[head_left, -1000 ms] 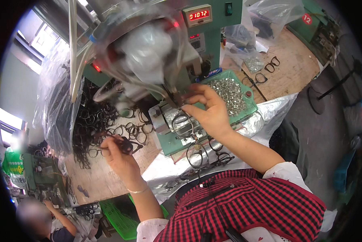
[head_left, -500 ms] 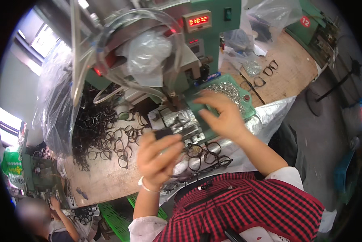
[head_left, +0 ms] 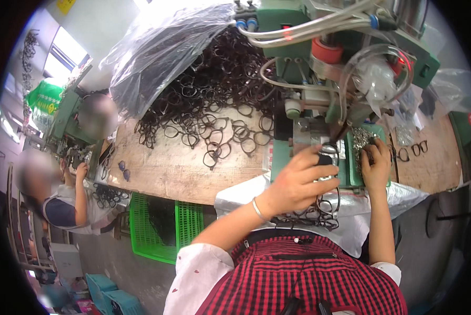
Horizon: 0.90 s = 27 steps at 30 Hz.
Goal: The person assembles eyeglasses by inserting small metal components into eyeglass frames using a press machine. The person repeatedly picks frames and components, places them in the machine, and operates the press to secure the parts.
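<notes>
My left hand (head_left: 298,181) is at the work head of a green bench press, fingers closed around a dark eyeglass frame (head_left: 330,148) at the metal fixture. A black piece (head_left: 326,159) shows between those fingers; its kind is unclear. My right hand (head_left: 377,167) dips into a green tray (head_left: 355,176) full of small silvery metal parts (head_left: 362,137). Its thumb and index finger are drawn together at the parts, and whatever lies between them is too small to make out. More dark eyeglass frames (head_left: 325,214) lie at the table edge below my left hand.
A large heap of dark eyeglass frames (head_left: 214,79) covers the back left, under a clear plastic sheet (head_left: 157,63). Clear hoses (head_left: 314,26) hang over the press. A few frames (head_left: 416,148) lie right of the tray. Green baskets (head_left: 154,231) stand below; people (head_left: 67,205) work at the left.
The view has swung left, showing more of the heap and the baskets. My right hand has gone from above the fixture to the metal parts in the tray. My left hand has moved in to the fixture.
</notes>
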{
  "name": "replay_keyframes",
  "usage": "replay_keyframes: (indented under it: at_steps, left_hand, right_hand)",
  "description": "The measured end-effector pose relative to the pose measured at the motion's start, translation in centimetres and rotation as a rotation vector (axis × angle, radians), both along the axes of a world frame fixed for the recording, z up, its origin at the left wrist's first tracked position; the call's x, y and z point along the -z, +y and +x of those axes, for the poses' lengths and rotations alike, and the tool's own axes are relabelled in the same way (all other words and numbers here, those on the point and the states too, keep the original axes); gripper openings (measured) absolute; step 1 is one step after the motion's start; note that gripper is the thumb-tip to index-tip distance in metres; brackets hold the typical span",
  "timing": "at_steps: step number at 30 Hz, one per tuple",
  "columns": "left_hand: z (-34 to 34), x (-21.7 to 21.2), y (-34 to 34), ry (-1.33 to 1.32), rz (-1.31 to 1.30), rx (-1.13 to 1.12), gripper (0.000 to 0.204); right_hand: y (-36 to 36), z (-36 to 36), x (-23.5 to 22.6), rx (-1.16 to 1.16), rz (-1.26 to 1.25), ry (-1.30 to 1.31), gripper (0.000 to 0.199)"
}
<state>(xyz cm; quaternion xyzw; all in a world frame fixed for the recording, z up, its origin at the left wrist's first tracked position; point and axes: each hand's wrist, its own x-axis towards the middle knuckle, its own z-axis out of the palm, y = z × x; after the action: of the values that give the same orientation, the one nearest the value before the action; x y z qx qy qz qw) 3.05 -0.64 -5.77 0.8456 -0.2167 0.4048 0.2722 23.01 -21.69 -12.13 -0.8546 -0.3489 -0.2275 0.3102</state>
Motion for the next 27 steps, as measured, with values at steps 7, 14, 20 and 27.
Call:
replay_keyframes:
  at_steps: [7, 14, 20, 27]
  left_hand:
    - [-8.2, 3.5, 10.6, 0.123, 0.222, -0.832, 0.044]
    - [-12.6, 10.0, 23.0, 0.757, 0.324, -0.682, 0.048]
    - [-11.7, 5.6, 25.2, 0.104, 0.105, -1.035, 0.036]
    - [-16.6, 11.8, 28.6, 0.431, -0.384, -1.562, 0.025]
  right_hand:
    - [-2.1, 0.4, 1.0, 0.002, 0.405, 0.346, 0.017]
    - [0.0, 1.2, 3.6, 0.043, 0.523, 0.494, 0.02]
    - [0.5, 2.6, 5.2, -0.018, 0.479, 0.465, 0.02]
    - [1.1, 1.9, 4.0, -0.093, 0.397, 0.481, 0.02]
